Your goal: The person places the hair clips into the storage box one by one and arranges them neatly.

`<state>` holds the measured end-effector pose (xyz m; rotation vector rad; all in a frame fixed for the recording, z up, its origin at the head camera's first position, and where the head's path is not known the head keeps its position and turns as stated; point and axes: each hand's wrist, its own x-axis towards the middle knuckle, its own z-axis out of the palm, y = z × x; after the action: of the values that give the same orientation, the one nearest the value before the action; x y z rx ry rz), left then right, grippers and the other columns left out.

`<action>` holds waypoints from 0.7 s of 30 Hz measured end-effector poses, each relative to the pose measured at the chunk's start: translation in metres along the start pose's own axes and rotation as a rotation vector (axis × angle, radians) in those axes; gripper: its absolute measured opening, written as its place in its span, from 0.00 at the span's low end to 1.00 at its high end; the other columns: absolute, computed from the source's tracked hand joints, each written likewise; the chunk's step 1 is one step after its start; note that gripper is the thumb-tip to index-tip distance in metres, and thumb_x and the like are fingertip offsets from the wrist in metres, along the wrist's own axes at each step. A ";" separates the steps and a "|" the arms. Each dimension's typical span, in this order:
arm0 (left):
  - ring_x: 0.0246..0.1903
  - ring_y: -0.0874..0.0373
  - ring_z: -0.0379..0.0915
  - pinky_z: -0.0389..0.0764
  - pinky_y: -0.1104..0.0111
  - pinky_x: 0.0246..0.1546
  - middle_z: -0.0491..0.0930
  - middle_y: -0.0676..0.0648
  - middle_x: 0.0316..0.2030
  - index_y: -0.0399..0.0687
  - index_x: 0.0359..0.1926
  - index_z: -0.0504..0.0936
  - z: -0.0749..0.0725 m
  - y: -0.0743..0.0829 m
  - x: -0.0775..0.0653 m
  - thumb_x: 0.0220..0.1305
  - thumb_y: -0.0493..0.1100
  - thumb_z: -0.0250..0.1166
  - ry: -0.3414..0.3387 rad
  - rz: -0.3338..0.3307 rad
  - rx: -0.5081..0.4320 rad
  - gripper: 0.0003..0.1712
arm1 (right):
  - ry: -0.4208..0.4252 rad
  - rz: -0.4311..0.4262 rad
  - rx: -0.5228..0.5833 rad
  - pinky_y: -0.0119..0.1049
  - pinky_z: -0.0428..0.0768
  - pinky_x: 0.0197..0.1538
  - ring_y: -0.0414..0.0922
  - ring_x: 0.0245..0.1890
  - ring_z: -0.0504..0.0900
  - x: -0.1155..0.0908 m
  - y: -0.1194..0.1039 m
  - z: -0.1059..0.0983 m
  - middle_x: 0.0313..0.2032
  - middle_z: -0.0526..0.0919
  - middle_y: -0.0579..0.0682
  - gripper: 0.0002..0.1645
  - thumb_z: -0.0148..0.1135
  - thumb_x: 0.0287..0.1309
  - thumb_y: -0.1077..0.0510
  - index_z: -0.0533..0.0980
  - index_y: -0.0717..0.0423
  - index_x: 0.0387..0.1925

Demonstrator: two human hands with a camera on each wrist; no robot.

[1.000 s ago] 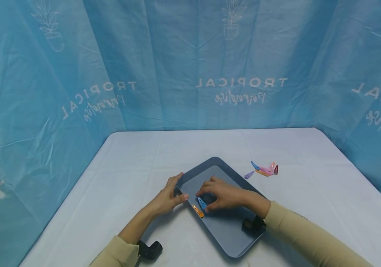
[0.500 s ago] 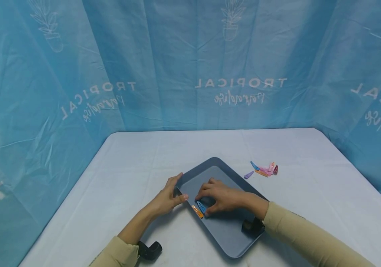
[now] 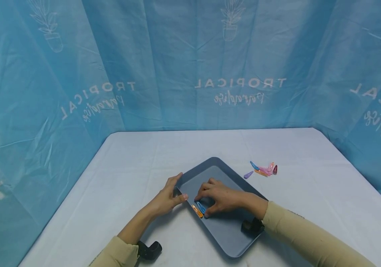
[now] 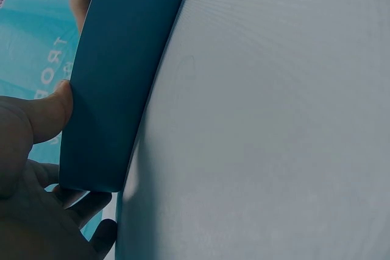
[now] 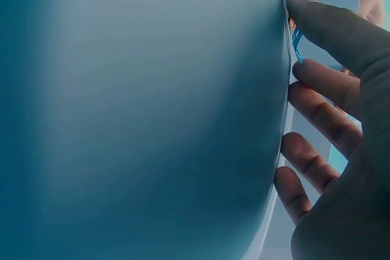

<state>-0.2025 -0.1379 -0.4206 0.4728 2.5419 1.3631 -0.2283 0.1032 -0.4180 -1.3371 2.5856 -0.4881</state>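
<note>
A blue-grey rectangular tray (image 3: 232, 241) lies at an angle on the table. My left hand (image 3: 166, 199) holds its left corner, thumb at the rim and fingers round the outer wall (image 4: 116, 89). Inside the tray, my right hand (image 3: 219, 196) pinches a blue snap hair clip (image 3: 200, 207) by its two ends, between thumb and index finger, low over the tray floor. An orange hair clip (image 3: 197, 211) lies close beside it along the tray's left wall. In the right wrist view the fingertips reach the tray floor and the blue clip (image 5: 297, 44) shows between thumb and index finger.
Beyond the tray's right side, several hair clips lie in a loose pile: a purple one (image 3: 248, 174), a blue one (image 3: 254, 165), an orange one (image 3: 261, 172), pink ones (image 3: 269, 170) and a dark red one (image 3: 275, 169). A white cloth (image 3: 137, 159) covers the table.
My right hand has lowered the blue clip slightly and brought it left, close alongside the orange clip. The left hand and the tray have stayed in place.
</note>
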 end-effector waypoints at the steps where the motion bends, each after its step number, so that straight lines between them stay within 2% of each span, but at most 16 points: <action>1: 0.70 0.34 0.45 0.62 0.40 0.61 0.47 0.38 0.72 0.48 0.74 0.44 0.000 0.000 0.000 0.65 0.47 0.60 0.002 0.000 0.002 0.45 | 0.000 0.000 -0.004 0.38 0.65 0.52 0.36 0.47 0.61 0.000 0.000 0.000 0.51 0.73 0.37 0.28 0.69 0.49 0.42 0.76 0.39 0.54; 8: 0.71 0.36 0.45 0.61 0.41 0.62 0.47 0.39 0.72 0.50 0.75 0.44 0.001 -0.001 0.001 0.64 0.46 0.61 0.005 -0.013 0.004 0.46 | -0.004 -0.003 -0.015 0.40 0.65 0.54 0.36 0.47 0.61 -0.001 -0.002 -0.002 0.51 0.72 0.38 0.29 0.69 0.49 0.40 0.76 0.39 0.54; 21: 0.71 0.35 0.45 0.63 0.41 0.60 0.47 0.38 0.72 0.49 0.74 0.45 0.000 0.001 0.001 0.65 0.46 0.61 -0.003 0.010 0.008 0.45 | -0.001 0.000 -0.018 0.41 0.64 0.54 0.37 0.48 0.62 -0.002 -0.002 -0.001 0.51 0.72 0.39 0.31 0.69 0.48 0.41 0.75 0.40 0.55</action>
<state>-0.2031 -0.1375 -0.4195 0.4886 2.5473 1.3549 -0.2260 0.1040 -0.4162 -1.3430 2.5950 -0.4655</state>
